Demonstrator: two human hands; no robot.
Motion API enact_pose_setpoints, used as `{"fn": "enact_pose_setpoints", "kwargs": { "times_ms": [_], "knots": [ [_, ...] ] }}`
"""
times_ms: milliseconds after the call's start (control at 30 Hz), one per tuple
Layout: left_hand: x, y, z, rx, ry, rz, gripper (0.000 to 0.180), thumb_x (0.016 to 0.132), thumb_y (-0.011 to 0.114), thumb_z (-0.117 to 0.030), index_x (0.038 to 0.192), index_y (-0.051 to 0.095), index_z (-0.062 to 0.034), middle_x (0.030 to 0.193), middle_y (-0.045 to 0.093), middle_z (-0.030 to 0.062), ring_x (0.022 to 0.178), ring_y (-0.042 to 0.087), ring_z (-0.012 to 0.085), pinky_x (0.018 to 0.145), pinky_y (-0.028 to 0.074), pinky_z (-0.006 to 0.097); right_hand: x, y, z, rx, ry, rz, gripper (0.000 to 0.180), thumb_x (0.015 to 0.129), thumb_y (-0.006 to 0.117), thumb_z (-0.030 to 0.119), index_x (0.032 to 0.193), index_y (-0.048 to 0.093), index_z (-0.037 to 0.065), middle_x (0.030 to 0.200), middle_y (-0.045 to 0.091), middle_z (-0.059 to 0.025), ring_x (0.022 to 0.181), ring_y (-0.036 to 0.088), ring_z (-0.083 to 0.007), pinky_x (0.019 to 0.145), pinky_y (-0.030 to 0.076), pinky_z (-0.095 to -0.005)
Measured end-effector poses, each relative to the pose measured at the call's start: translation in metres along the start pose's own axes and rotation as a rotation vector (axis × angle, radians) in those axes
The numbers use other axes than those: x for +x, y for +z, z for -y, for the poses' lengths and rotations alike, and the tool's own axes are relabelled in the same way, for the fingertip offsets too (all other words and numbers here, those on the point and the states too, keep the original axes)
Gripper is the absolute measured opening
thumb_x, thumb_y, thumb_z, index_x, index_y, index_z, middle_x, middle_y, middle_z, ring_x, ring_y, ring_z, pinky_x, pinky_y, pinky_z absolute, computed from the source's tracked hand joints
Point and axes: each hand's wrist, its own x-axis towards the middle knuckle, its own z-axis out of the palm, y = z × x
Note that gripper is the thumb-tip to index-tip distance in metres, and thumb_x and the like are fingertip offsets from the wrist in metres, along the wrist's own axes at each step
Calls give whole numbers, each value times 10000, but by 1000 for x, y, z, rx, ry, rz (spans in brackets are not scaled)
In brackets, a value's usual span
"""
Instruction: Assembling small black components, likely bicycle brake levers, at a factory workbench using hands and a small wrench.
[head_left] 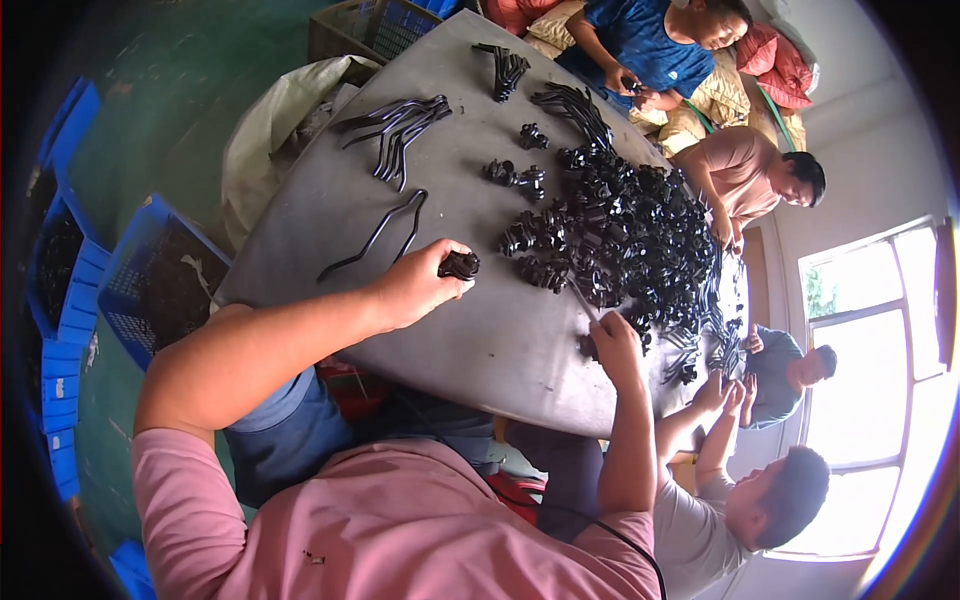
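Observation:
My left hand (412,286) is closed around a small black part (460,265) over the near left of the grey metal table. To the right, at the near edge of the heap, my right hand (618,347) grips a thin metal rod-like tool (584,302) whose tip points at the parts; its exact kind is unclear. The large heap of small black clamp-like parts (640,225) covers the table's middle and right. Beyond my left hand lie a bent black rod (385,232) and a bundle of bent black rods (400,130).
Several people work round the table (300,235); one in a blue shirt (640,45) stands at the far side. Blue crates (150,250) and a white sack (265,140) stand on the floor at left. More bent rods (575,112) lie by the heap's far edge.

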Motion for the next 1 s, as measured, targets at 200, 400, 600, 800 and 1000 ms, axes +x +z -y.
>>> {"fn": "enact_pose_setpoints", "kwargs": {
  "times_ms": [200, 400, 600, 800, 1000],
  "knots": [
    [1, -2, -12, -23, 33, -38, 300, 970, 696, -58, 1247, 580, -54, 1032, 654, 22, 937, 622, 96, 864, 520, 275, -45, 46, 42, 1288, 137, -280, 140, 1033, 621, 204, 958, 604, 87, 793, 546, 40, 685, 434, -58, 646, 356, -251],
    [-3, -3, -14, 106, 120, -118, 305, 948, 740, -147, 1187, 576, -52, 1045, 698, 97, 953, 675, 188, 878, 534, 340, -46, 70, 82, 1578, 50, -77, 53, 997, 653, 55, 1032, 619, 75, 858, 569, 18, 698, 403, -62, 657, 353, -231],
    [-7, 6, -13, 279, 244, -281, 365, 944, 750, -140, 1223, 552, -12, 1148, 705, 140, 1062, 695, 243, 925, 535, 358, -41, 67, 124, 1574, -139, -72, 118, 1014, 627, 72, 1119, 577, 58, 882, 622, -38, 732, 594, -122, 687, 469, -253],
    [-10, 6, -22, 243, 229, -270, 357, 923, 736, -88, 1229, 559, -33, 1139, 705, 160, 1070, 704, 294, 912, 542, 393, -44, 85, 168, 1746, -131, 40, 233, 1096, 491, 211, 1245, 556, 43, 1013, 717, -136, 876, 714, -240, 813, 543, -350],
    [-13, 5, -24, 278, 293, -290, 354, 901, 718, -37, 1219, 561, -46, 1102, 701, 168, 1039, 700, 345, 872, 543, 411, -34, 89, 176, 1973, 90, 167, 223, 1096, 505, 230, 1221, 579, 61, 989, 710, -103, 878, 688, -215, 834, 545, -342]
  ]
}}
